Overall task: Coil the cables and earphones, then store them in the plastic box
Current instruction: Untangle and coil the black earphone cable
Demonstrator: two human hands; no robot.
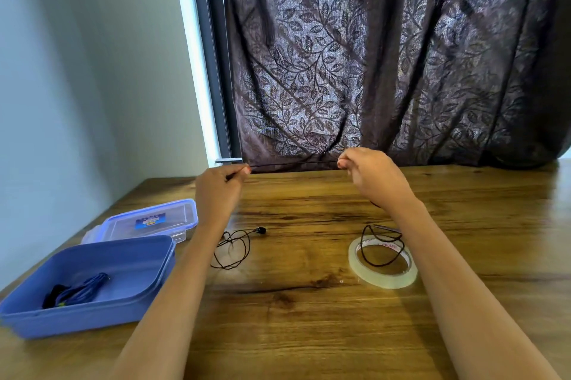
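Observation:
A thin black earphone cord (293,163) is stretched taut between my left hand (221,191) and my right hand (370,177), both raised above the wooden table (309,317) and pinched on it. One end of the cord hangs down on the left into loose loops (234,251) on the table, ending in an earbud (261,230). The other end drops below my right wrist and loops (384,245) over a tape roll. The open blue plastic box (92,314) stands at the near left with a coiled blue and black cable (75,290) inside.
A roll of clear tape (383,277) lies flat to the right of centre. The box's clear lid (151,220) with blue rim lies behind the box. A dark leaf-patterned curtain (386,55) hangs behind the table's far edge; a wall is at left.

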